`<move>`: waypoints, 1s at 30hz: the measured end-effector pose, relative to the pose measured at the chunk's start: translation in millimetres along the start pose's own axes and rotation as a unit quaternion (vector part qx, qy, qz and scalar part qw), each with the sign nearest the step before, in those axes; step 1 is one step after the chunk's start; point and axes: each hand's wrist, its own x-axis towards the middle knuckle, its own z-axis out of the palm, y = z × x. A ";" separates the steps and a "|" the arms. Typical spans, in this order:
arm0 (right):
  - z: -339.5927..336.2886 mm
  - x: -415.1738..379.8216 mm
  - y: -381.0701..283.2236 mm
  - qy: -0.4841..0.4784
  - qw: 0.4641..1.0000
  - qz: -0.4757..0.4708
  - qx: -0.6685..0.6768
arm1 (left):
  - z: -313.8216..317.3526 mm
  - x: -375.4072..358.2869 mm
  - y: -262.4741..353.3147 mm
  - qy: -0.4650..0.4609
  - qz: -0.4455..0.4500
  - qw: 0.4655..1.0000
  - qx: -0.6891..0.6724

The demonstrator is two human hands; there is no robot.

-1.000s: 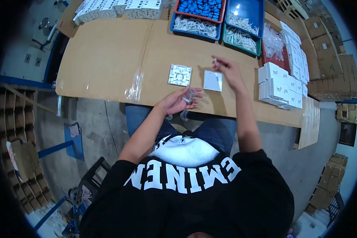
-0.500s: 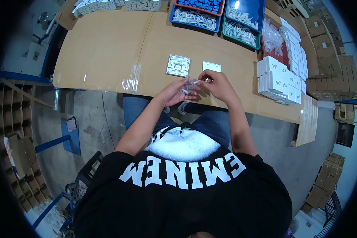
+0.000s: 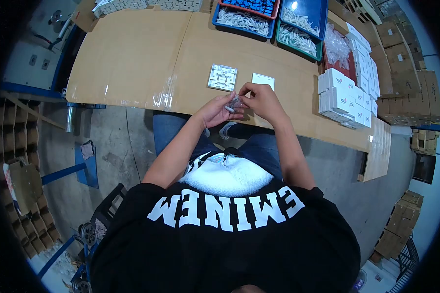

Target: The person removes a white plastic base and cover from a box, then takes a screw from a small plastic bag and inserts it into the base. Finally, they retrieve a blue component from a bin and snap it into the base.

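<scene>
Between my hands is a small clear plastic bag (image 3: pixel 234 104) with small whitish parts in it. My left hand (image 3: pixel 218 110) is closed around the bag from the left, thumb on top. My right hand (image 3: pixel 260 99) pinches at the bag's right side, its fingertips close together. Just beyond my left hand lies a square white plastic piece (image 3: pixel 222 77) with molded details. Partly hidden behind my right hand is a flat white square piece (image 3: pixel 263 80).
Trays of white parts (image 3: pixel 242 23), one tray of blue parts (image 3: pixel 249 6) and a red tray with clear bags (image 3: pixel 337 43) stand at the back. Stacked white boxes (image 3: pixel 346 100) are on the right. The cardboard-covered table's near edge (image 3: pixel 132 104) runs before my legs.
Both hands have stayed together at the bag, with small finger movements. The view has shifted slightly; the pieces on the table lie as before.
</scene>
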 end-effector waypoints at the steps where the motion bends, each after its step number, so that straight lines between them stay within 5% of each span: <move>1: 2.2 0.2 -0.2 0.006 1.000 -0.009 -0.019 | -1.2 -0.1 -0.5 -0.001 0.002 1.000 0.000; 17: 18.5 -1.6 9.0 0.016 0.995 -0.053 0.086 | -0.1 -3.4 -0.6 0.008 0.015 1.000 -0.008; 24: 17.6 -7.4 21.4 -0.016 0.992 -0.121 0.013 | 17.8 -7.0 -4.6 0.060 0.038 0.997 0.025; 30: 17.7 -14.0 13.0 0.016 0.985 -0.084 0.151 | 26.3 -12.9 3.0 0.062 0.047 0.997 0.031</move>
